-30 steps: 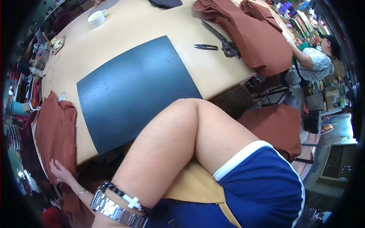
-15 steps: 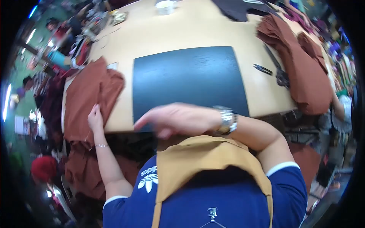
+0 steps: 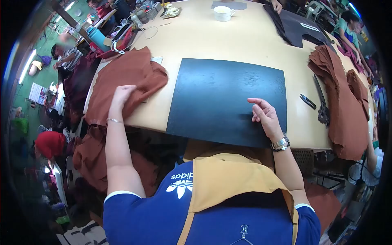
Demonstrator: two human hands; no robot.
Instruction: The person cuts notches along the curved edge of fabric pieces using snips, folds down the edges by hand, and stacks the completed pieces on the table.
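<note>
On the left of the table lies a heap of reddish-brown fabric (image 3: 122, 77), part of it hanging over the edge. My left hand (image 3: 123, 94) is closed on this cloth, its fingers curled at a fold. A dark rectangular mat (image 3: 220, 102) fills the middle of the table in front of me. Over the mat's right side is my right hand (image 3: 265, 116), holding nothing, index finger stretched to the left and the other fingers loosely curled. Right of the mat are small black thread snips (image 3: 308, 101) and black-handled scissors (image 3: 322, 106).
More reddish-brown fabric (image 3: 345, 106) is piled along the right edge. A white cup (image 3: 223, 14) and dark fabric (image 3: 300, 26) sit at the far side, where another person's hand (image 3: 277, 5) touches the cloth. A red tray (image 3: 122, 41) stands at the back left. Other people work nearby.
My right hand has swung from close to my chest out to the right, over the mat. My left hand stays at the brown fabric, reaching a little farther up. The camera view has shifted.
</note>
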